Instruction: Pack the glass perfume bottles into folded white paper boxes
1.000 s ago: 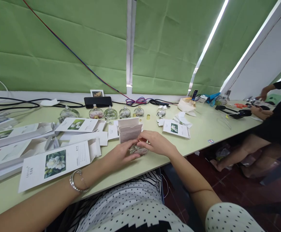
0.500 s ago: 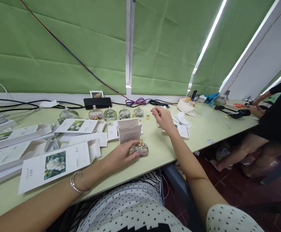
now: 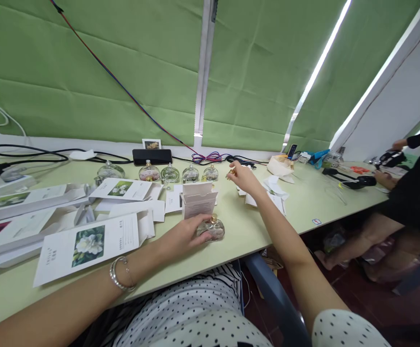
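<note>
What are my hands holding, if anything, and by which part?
Your left hand grips a glass bottle by its left side. Your right hand pinches a small gold cap; exactly which part is unclear.

a rounded glass bottle (image 3: 217,232) (gold-necked) stands upright, a small gold cap (image 3: 233,171) beyond.

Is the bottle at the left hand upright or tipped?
Upright: the bottle has its gold neck on top, pointing up.

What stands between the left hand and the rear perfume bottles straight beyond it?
An open white carton stands between the left hand and those perfume bottles, in the head view.
</note>
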Action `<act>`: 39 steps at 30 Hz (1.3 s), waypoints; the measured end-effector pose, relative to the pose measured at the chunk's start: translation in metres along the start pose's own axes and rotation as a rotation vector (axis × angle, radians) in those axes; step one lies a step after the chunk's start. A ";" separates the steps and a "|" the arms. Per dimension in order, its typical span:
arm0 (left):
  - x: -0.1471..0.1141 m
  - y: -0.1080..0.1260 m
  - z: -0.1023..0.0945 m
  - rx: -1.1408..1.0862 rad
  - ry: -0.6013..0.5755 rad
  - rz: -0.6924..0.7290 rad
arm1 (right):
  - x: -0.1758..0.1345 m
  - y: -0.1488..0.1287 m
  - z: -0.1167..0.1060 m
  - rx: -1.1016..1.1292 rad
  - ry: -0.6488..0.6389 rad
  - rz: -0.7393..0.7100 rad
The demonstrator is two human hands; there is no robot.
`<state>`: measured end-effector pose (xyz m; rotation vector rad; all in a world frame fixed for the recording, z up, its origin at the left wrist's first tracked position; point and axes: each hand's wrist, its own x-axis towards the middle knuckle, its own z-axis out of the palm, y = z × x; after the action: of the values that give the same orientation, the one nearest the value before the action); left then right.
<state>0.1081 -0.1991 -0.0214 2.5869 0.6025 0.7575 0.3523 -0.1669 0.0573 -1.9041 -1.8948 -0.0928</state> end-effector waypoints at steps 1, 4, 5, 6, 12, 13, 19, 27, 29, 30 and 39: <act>0.000 0.000 0.000 -0.004 0.004 -0.003 | -0.017 -0.005 -0.012 0.113 0.048 -0.123; 0.000 0.001 0.000 -0.021 0.005 -0.010 | -0.070 -0.025 -0.032 0.290 0.128 -0.329; 0.000 0.002 -0.001 -0.029 -0.005 -0.013 | -0.085 -0.031 -0.032 0.295 0.113 -0.376; 0.000 0.002 -0.001 -0.038 -0.018 -0.015 | -0.096 -0.037 -0.030 0.296 0.085 -0.417; 0.001 0.005 -0.003 -0.063 -0.045 0.003 | -0.104 -0.046 0.005 0.308 -0.044 -0.484; 0.001 0.005 -0.003 -0.066 -0.051 0.004 | -0.103 -0.044 0.010 0.330 -0.057 -0.492; -0.002 0.000 0.001 -0.081 -0.023 -0.024 | -0.109 -0.031 0.032 0.478 -0.071 -0.548; -0.005 -0.004 -0.007 0.201 0.514 0.359 | -0.111 -0.022 0.052 0.474 -0.122 -0.490; -0.003 -0.006 -0.011 0.269 0.706 0.341 | -0.110 -0.021 0.053 0.488 -0.125 -0.487; -0.001 -0.009 -0.012 0.282 0.781 0.309 | -0.109 -0.020 0.054 0.496 -0.126 -0.488; 0.007 -0.028 -0.010 0.106 0.617 0.145 | -0.107 -0.019 0.057 0.520 -0.066 -0.520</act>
<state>0.0995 -0.1695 -0.0237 2.4899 0.6374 1.6379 0.3131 -0.2472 -0.0266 -1.0677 -2.1502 0.2790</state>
